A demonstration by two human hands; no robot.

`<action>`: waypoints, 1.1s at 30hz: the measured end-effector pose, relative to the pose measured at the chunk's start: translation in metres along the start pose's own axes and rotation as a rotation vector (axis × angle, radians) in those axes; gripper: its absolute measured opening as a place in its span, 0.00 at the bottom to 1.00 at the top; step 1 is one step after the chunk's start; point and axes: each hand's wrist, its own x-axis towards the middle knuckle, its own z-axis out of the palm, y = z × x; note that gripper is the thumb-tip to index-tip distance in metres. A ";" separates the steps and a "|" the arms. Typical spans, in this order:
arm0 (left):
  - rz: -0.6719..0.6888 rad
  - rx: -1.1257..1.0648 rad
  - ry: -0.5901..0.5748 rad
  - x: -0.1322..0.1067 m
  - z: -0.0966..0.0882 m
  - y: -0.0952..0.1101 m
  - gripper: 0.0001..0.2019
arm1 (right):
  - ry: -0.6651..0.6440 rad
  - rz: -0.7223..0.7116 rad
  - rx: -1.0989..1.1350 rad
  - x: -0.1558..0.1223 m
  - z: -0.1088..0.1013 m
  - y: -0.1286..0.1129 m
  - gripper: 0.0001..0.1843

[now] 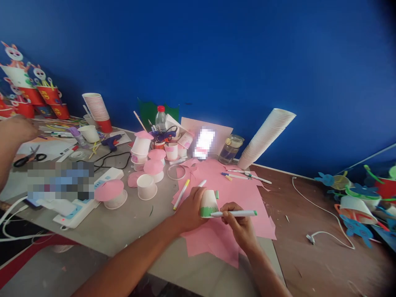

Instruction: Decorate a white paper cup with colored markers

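Observation:
My left hand [192, 210] is closed around a white paper cup [209, 199], held tilted over pink paper. Green colouring with a ragged upper edge covers the part of the cup nearest me. In my right hand [238, 225] is a green-ended marker [239, 213], its tip at the green patch. A small green marker cap [217, 194] shows just beyond the cup. The pink paper sheets [247, 194] lie beneath both hands. Close to my left hand rests a yellow marker [181, 194].
Cups with pink tops [111, 193] stand left of my hands, beside a power strip [77, 210] with cables. A tall stack of paper cups [267, 138] leans at the right; a glass jar [231, 148] and lit phone [204, 143] are behind. Another person's arm [12, 140] reaches in at far left, near scissors [30, 156].

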 end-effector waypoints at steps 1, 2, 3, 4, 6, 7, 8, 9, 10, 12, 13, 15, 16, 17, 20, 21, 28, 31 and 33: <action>0.007 -0.003 0.003 0.000 -0.001 0.001 0.39 | 0.020 0.007 0.016 0.000 0.000 0.000 0.15; 0.011 -0.006 0.003 0.000 -0.001 0.002 0.38 | 0.032 0.010 0.027 0.001 -0.001 0.000 0.15; 0.012 -0.007 0.006 0.000 -0.002 0.003 0.38 | 0.037 0.013 0.036 0.001 -0.001 0.001 0.15; 0.013 -0.008 0.008 0.000 -0.002 0.003 0.38 | 0.036 0.019 0.044 0.002 -0.001 0.000 0.15; 0.019 -0.007 0.011 0.001 -0.002 0.004 0.37 | 0.025 0.042 0.056 0.003 -0.001 0.000 0.15; 0.023 -0.007 0.012 0.001 -0.002 0.003 0.37 | 0.023 0.054 0.059 0.003 -0.001 -0.001 0.15; 0.027 -0.008 0.013 0.001 -0.002 0.003 0.37 | 0.027 0.060 0.059 0.004 -0.001 -0.002 0.16; 0.032 -0.011 0.013 0.001 -0.001 0.002 0.38 | 0.038 0.060 0.054 0.004 -0.001 -0.003 0.16; 0.035 -0.014 0.014 0.001 -0.001 0.002 0.38 | 0.055 0.054 0.047 0.004 -0.001 -0.004 0.16; 0.038 -0.020 0.018 0.000 0.000 0.000 0.39 | 0.085 0.034 0.036 0.005 -0.001 -0.006 0.17; 0.035 -0.022 0.017 0.000 0.000 -0.001 0.39 | 0.085 0.030 0.037 0.005 -0.001 -0.006 0.17; 0.020 -0.021 0.008 0.000 0.001 -0.002 0.40 | 0.051 0.044 0.050 0.005 -0.001 -0.007 0.16; 0.014 -0.018 0.005 0.000 0.001 -0.003 0.40 | 0.033 0.054 0.058 0.005 -0.001 -0.007 0.16; 0.011 -0.016 0.005 0.000 0.001 -0.003 0.40 | 0.026 0.059 0.064 0.005 -0.001 -0.007 0.16; 0.023 -0.013 0.017 0.000 0.001 -0.003 0.41 | 0.073 0.043 0.066 0.005 -0.001 -0.006 0.16; 0.022 -0.012 0.017 0.000 0.001 -0.003 0.41 | 0.086 0.040 0.066 0.006 -0.001 -0.006 0.16; 0.047 0.000 0.018 0.001 -0.002 0.003 0.36 | 0.099 0.065 0.078 0.007 -0.002 -0.008 0.17; 0.059 0.008 0.023 0.000 -0.002 0.002 0.36 | 0.075 0.080 0.080 0.008 -0.003 -0.008 0.18; 0.035 0.010 0.017 0.000 -0.002 0.002 0.38 | 0.020 0.102 0.097 0.008 -0.003 -0.008 0.18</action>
